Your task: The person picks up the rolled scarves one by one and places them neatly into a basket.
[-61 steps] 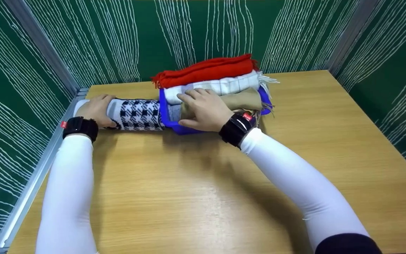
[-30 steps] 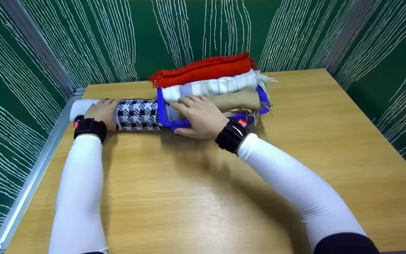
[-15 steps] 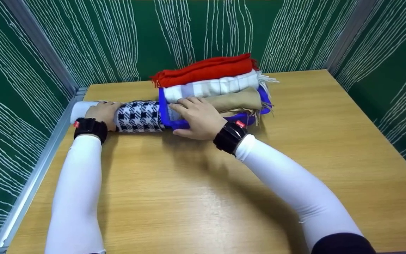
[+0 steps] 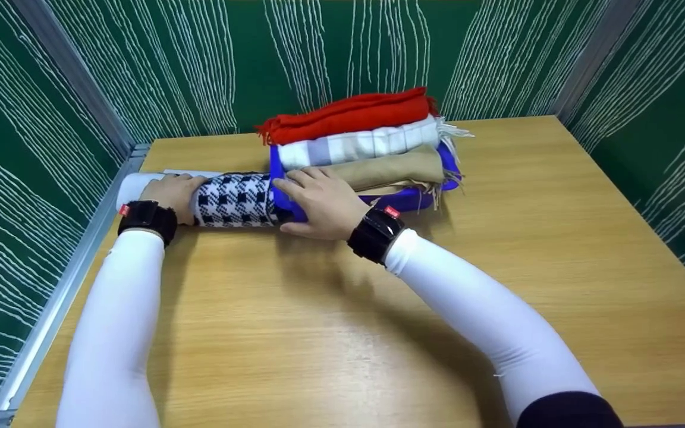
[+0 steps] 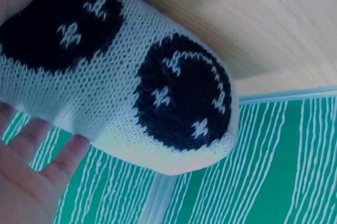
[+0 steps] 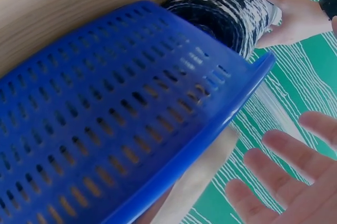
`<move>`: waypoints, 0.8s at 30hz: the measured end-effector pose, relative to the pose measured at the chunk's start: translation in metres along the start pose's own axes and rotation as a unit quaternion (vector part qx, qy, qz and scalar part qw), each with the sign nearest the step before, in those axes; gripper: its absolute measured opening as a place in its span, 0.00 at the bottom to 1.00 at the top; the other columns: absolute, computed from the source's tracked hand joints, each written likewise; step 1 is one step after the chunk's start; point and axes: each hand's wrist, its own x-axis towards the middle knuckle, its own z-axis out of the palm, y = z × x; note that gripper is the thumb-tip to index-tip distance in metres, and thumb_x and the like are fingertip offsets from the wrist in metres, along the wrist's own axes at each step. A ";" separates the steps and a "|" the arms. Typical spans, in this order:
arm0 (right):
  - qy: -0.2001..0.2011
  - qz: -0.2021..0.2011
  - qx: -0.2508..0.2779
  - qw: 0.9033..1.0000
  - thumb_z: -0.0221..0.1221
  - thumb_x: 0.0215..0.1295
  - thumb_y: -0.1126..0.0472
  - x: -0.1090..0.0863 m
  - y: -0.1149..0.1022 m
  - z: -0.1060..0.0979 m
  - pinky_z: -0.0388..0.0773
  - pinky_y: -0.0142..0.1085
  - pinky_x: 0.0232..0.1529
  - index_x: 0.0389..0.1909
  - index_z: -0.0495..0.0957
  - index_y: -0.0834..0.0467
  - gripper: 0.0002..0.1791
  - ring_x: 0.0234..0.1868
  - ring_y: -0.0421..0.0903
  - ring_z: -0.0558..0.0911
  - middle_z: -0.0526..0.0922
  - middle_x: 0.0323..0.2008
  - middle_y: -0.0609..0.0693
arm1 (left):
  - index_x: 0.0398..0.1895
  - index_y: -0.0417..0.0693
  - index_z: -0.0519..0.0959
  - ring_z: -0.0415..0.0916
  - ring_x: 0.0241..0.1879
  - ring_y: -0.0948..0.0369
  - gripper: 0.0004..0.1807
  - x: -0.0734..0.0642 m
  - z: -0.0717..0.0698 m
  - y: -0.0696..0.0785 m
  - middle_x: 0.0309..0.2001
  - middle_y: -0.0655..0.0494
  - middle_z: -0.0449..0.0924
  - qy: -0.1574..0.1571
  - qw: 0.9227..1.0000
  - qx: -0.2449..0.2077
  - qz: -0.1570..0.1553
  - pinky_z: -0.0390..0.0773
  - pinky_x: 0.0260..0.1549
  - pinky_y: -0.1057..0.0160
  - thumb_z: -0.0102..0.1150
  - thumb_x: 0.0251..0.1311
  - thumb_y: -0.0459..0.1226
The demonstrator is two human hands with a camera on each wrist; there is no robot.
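A rolled knit scarf [image 4: 232, 201] with a black-and-white houndstooth pattern lies on the table, against the left end of a blue basket [image 6: 105, 103]. My left hand [image 4: 170, 196] grips the roll near its white end. In the left wrist view black smiling-face patches show on that knit [image 5: 184, 95], with the thumb on one side and the fingers on the other. Over the basket's left front corner, my right hand [image 4: 326, 205] spreads its fingers, nearest the corner and the roll's right end. The right wrist view shows those fingers [image 6: 281, 168] extended and holding nothing.
Rolled scarves fill the basket: a red one [image 4: 348, 117] at the back, a white plaid one [image 4: 360, 144] in the middle and a tan one [image 4: 387, 169] in front. Fringes hang over its right end. Green walls [image 4: 366, 53] with white lines enclose the wooden table [image 4: 330, 333].
My left hand has slid right along the roll, then stayed there. The right hand has moved left, off the tan scarf to the basket's corner. The roll has shifted slightly toward me.
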 end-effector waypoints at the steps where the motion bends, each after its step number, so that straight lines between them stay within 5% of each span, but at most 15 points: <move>1: -0.001 0.000 -0.001 1.000 0.64 0.73 0.33 0.001 -0.001 0.000 0.66 0.58 0.81 0.83 0.66 0.55 0.47 0.78 0.61 0.72 0.74 0.76 0.62 | 0.76 0.40 0.70 0.75 0.65 0.27 0.51 -0.001 0.000 0.000 0.67 0.30 0.79 0.000 1.000 0.001 0.002 0.77 0.61 0.24 0.82 0.43 0.35; 24: 0.003 -0.025 -0.012 1.000 0.65 0.71 0.32 0.020 -0.032 0.017 0.72 0.57 0.77 0.82 0.66 0.55 0.48 0.75 0.59 0.75 0.77 0.74 0.58 | 0.73 0.40 0.73 0.75 0.65 0.27 0.52 -0.025 -0.005 0.007 0.66 0.32 0.80 -0.004 0.999 0.016 0.038 0.76 0.61 0.22 0.85 0.39 0.38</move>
